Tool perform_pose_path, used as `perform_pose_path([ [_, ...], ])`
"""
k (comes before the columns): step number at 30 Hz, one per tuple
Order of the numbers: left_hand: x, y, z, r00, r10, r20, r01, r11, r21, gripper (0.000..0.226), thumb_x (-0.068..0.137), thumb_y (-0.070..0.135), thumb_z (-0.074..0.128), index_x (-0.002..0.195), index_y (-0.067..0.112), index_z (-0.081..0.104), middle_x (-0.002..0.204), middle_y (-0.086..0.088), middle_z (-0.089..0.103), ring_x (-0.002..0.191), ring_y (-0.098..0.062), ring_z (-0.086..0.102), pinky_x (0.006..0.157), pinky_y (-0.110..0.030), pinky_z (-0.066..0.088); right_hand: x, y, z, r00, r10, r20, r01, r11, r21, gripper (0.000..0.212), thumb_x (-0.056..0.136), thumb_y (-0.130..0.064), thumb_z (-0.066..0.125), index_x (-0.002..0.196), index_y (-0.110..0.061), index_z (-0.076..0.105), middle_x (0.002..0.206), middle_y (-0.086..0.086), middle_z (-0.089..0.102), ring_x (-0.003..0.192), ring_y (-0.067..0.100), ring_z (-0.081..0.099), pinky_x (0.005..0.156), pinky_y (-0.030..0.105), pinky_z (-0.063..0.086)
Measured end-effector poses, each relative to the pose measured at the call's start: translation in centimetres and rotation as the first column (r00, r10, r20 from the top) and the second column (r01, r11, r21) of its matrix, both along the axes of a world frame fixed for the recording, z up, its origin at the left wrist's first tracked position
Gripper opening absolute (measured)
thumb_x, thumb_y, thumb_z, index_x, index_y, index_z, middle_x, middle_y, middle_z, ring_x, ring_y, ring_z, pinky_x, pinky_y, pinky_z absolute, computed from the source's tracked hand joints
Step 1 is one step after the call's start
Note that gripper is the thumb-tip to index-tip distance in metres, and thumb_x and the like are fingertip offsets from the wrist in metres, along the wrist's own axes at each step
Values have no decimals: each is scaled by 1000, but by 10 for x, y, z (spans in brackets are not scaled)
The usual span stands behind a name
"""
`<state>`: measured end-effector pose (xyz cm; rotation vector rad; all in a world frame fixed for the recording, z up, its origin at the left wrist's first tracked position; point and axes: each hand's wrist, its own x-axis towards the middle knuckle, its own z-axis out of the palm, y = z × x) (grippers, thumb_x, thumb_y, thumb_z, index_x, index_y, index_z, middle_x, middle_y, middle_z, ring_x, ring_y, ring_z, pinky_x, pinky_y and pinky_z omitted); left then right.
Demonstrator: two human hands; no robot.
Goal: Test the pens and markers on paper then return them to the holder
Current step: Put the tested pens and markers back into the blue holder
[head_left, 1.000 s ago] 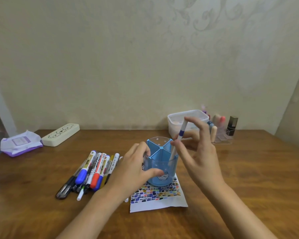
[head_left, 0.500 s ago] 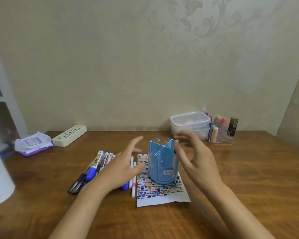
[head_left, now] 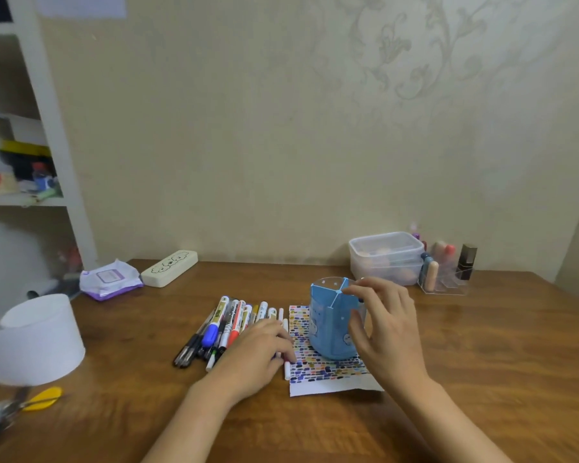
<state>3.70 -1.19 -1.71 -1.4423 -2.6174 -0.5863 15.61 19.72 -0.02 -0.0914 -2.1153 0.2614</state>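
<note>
Right hand: the right hand (head_left: pixel 386 332) hovers at the holder's right side, fingers loosely spread, index tip at the rim; it grips nothing now, since the purple-banded pen it held a second ago has gone down into the holder.
Left hand: the left hand (head_left: pixel 261 345) has left the holder's wall and lies with relaxed fingers on the nearest white pens; whether it pinches one I cannot tell.
Holder: the blue holder (head_left: pixel 331 324) stands upright on the swatch-covered paper (head_left: pixel 318 372), mid-surface.
Loose pens: the row of pens and markers (head_left: pixel 229 324) lies left of the paper.
Meaning: one pen returned; most remain outside.
Next: probably picking another pen.
</note>
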Motion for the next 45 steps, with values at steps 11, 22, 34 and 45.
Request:
perform_pose_path([
  [11, 1, 2, 5, 993, -19, -117, 51, 959, 278, 23, 92, 11, 65, 93, 34, 66, 99, 22, 61, 101, 2, 52, 89, -16, 41, -2, 9, -1, 999, 8, 42, -6, 999, -43, 19, 82, -23, 71, 99, -31, 69, 135, -4, 53, 130, 21, 39, 101, 38, 40],
  [22, 29, 6, 34, 995, -17, -94, 79, 699, 710, 7, 89, 25, 69, 97, 27, 70, 96, 17, 69, 95, -11, 66, 80, -25, 50, -4, -30, 2, 984, 164, 76, -171, 979, 112, 29, 90, -49, 63, 115, -35, 62, 103, -21, 63, 93, 7, 51, 75, 21, 31],
  [34, 37, 20, 23, 996, -78, 47, 36, 808, 588, 30, 98, 41, 50, 126, 36, 59, 126, 25, 52, 122, -3, 51, 94, -16, 44, 4, -24, 14, 955, 297, -13, -289, 917, -274, 35, 91, -31, 72, 118, -44, 54, 87, -18, 68, 84, 5, 64, 67, 18, 47],
  [45, 26, 23, 13, 991, 28, 134, -60, 969, 241, 59, 103, 49, 40, 153, 52, 10, 148, 46, -1, 133, 24, 3, 114, -22, 21, 10, -8, 35, 896, 297, -331, -416, 823, -386, 73, 90, -2, 71, 144, -32, 32, 95, -7, 73, 86, 7, 75, 76, 18, 56],
])
